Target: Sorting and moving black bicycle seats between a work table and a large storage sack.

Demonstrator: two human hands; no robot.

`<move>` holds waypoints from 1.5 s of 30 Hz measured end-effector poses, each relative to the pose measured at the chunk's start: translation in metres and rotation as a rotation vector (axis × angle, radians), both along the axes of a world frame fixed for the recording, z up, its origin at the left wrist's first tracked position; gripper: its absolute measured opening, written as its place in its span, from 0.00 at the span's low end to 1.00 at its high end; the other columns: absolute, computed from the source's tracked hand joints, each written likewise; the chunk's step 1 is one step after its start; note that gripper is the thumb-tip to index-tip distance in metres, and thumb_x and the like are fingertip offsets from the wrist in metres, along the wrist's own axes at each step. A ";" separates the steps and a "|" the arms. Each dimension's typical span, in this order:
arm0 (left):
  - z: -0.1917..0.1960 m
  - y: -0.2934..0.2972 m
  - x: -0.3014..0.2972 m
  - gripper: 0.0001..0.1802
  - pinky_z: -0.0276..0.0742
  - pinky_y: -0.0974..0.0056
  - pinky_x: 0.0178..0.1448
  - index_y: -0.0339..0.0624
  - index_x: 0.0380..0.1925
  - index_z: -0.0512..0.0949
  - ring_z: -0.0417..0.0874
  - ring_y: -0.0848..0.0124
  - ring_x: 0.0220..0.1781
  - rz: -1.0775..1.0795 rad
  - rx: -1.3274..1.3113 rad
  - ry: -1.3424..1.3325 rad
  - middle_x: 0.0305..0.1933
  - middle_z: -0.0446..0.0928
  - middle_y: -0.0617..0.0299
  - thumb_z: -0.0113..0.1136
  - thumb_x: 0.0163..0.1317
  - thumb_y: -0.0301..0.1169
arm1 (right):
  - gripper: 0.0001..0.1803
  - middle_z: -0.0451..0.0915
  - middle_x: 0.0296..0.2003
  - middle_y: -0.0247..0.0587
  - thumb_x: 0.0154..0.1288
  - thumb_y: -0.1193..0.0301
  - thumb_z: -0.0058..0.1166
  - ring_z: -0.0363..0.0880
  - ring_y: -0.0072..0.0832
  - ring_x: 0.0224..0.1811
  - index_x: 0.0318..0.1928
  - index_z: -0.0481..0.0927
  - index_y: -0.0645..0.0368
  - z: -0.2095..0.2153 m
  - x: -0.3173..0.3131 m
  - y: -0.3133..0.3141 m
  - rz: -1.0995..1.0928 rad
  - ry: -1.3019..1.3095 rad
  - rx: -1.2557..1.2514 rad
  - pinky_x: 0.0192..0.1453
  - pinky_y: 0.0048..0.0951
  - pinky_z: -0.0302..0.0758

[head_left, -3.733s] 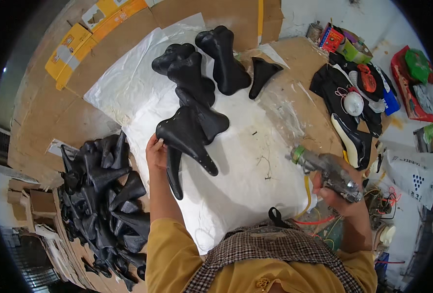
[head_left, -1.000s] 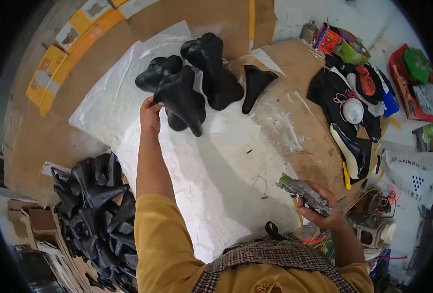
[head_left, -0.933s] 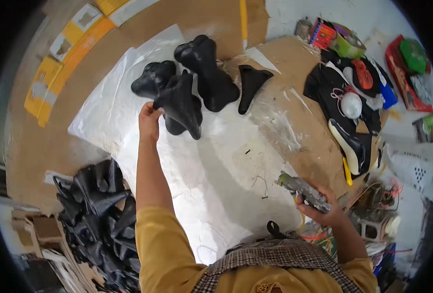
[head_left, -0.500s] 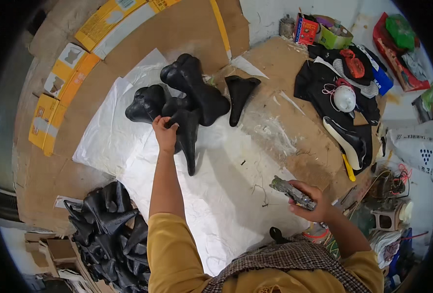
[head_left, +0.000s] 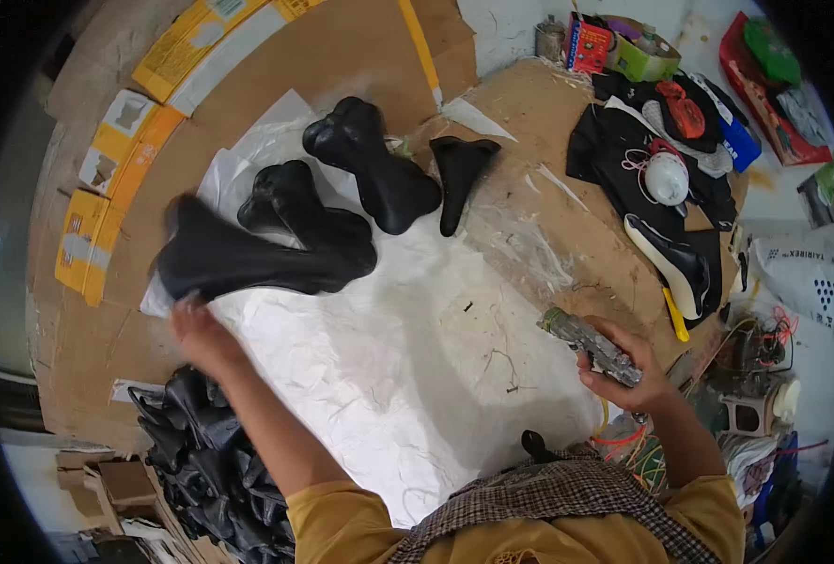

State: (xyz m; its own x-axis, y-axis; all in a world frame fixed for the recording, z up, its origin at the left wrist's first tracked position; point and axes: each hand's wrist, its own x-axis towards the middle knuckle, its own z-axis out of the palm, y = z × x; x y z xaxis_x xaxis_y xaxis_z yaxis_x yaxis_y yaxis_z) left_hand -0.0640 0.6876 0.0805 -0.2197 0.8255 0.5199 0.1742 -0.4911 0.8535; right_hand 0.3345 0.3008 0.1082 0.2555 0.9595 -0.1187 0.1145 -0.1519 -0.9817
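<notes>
My left hand (head_left: 208, 336), smeared by motion, is at the near edge of a blurred black bicycle saddle (head_left: 224, 256) at the left of the white sheet (head_left: 332, 376); its fingers seem closed on that edge. This saddle's right end lies against another black saddle (head_left: 290, 202). Beyond them is a black padded saddle (head_left: 374, 164), and to its right a slimmer black saddle piece (head_left: 459, 179). In my right hand (head_left: 628, 367), over the sheet's right side, is a worn grey hand tool (head_left: 595, 348) with a greenish end; its exact kind is unclear.
A heap of black saddle pieces (head_left: 215, 461) lies at lower left. Brown cardboard (head_left: 342, 56) covers the table. At right are a black-and-white saddle (head_left: 666, 263), a yellow-handled tool (head_left: 675, 315), black cloth (head_left: 605, 160) and a white ball-shaped thing (head_left: 666, 179). Small boxes (head_left: 642, 52) stand far right.
My left hand has swung left and nearer with a black saddle, which now lies across the sheet's left side. My right hand, still holding the tool, has shifted slightly right.
</notes>
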 end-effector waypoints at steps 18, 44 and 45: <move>-0.167 0.016 0.447 0.20 0.73 0.56 0.47 0.40 0.44 0.75 0.75 0.53 0.46 -0.471 0.049 0.945 0.45 0.75 0.51 0.61 0.48 0.29 | 0.31 0.75 0.32 0.33 0.51 0.78 0.57 0.73 0.17 0.34 0.59 0.65 0.60 -0.053 0.050 0.009 -0.068 0.038 -0.127 0.41 0.20 0.70; -0.105 -0.053 0.109 0.15 0.79 0.62 0.45 0.41 0.43 0.73 0.80 0.70 0.37 -0.652 -0.742 -0.658 0.39 0.78 0.64 0.48 0.56 0.15 | 0.31 0.77 0.33 0.36 0.48 0.77 0.59 0.75 0.20 0.37 0.56 0.67 0.66 0.058 0.009 -0.022 0.044 -0.147 0.137 0.42 0.21 0.71; -0.113 -0.044 0.095 0.15 0.80 0.61 0.46 0.41 0.42 0.74 0.80 0.69 0.37 -0.725 -0.713 -0.649 0.38 0.78 0.64 0.48 0.56 0.15 | 0.31 0.77 0.33 0.36 0.48 0.77 0.59 0.75 0.20 0.37 0.56 0.67 0.66 0.051 0.009 -0.019 0.039 -0.151 0.142 0.42 0.21 0.71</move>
State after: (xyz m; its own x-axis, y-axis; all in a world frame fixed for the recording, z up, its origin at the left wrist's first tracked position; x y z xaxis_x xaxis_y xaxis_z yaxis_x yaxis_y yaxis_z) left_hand 0.0308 0.6439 -0.0326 0.3623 0.9217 -0.1390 -0.5088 0.3204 0.7990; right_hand 0.3431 0.2815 0.1590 0.2223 0.9734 0.0548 0.2651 -0.0062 -0.9642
